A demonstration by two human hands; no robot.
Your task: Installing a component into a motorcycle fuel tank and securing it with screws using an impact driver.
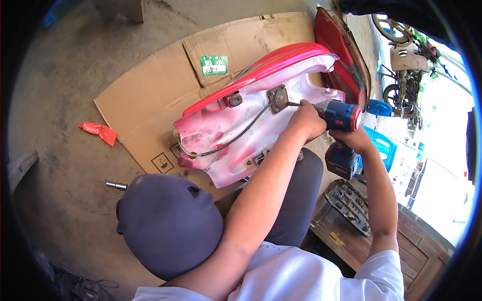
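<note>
A red fuel tank [296, 52] lies with its pale pink underside toward me. My right hand [354, 139] grips the handle of a blue cordless impact driver [337, 115]. My left hand [307, 122] is closed around the driver's front end, fingers at the long bit [292, 104]. The bit's tip points at the edge of a small bolted metal plate [277, 98] on the tank; I cannot tell whether it sits on a bolt. From that plate a black cable [246, 134] runs down the tank to its lower left end.
Under the tank spreads flattened cardboard [145, 93] with a green packet [214, 65]. A red panel [339, 55] stands behind. On the floor lie a red tube [98, 131] and a metal socket [116, 185]. An open tool case [349, 205] rests on a wooden surface [409, 236]. A rounded dark grey shape [168, 226] fills the lower left.
</note>
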